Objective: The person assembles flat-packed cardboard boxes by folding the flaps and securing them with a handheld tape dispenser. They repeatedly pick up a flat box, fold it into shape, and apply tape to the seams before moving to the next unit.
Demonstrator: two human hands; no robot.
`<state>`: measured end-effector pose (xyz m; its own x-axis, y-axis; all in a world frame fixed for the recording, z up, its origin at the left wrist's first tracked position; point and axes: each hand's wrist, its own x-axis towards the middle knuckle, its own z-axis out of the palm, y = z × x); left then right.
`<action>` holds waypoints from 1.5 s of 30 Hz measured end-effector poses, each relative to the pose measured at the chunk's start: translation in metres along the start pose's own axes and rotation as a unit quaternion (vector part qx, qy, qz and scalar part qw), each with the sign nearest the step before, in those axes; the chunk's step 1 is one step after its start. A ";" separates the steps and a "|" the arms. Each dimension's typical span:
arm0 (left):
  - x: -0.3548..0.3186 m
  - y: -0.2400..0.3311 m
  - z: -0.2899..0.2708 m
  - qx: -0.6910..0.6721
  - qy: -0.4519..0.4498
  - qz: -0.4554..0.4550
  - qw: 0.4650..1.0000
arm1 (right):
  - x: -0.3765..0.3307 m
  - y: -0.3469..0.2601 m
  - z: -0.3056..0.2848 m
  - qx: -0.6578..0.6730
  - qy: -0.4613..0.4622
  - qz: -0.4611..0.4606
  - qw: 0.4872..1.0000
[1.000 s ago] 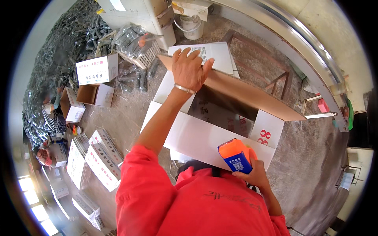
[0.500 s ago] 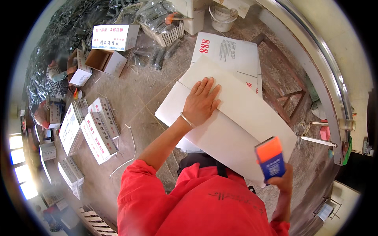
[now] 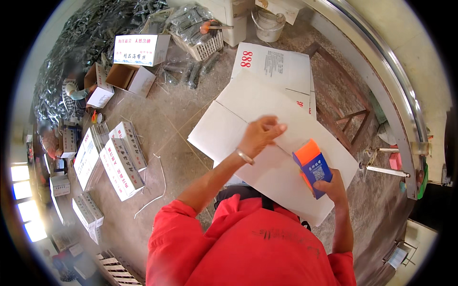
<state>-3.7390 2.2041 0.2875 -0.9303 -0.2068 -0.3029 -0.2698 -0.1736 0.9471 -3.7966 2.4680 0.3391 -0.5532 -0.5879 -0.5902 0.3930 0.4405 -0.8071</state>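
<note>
shifted leftward, the orange-and-blue tool [image 3: 313, 166] is gripped by the right hand [image 3: 335, 187] over the white carton [image 3: 274, 178], near the half-curled left hand [image 3: 258, 138].

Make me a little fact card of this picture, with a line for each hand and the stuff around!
Left hand: over the white carton; can't tell if touching
Right hand: holding an orange-and-blue tape dispenser
Carton: top flaps folded down
Beyond carton: flat white cardboard, white bucket
To the left: flat carton stack on the floor
</note>
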 end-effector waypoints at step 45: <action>0.041 -0.020 -0.120 0.485 0.258 -0.103 0.829 | 0.109 -0.102 0.088 -0.192 -0.157 -0.081 0.965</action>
<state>-3.7416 2.0837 0.2431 -0.6772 -0.6965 -0.2373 -0.7156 0.5484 0.4326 -3.8331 2.2991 0.3560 -0.3108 -0.8205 -0.4797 -0.0148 0.5089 -0.8607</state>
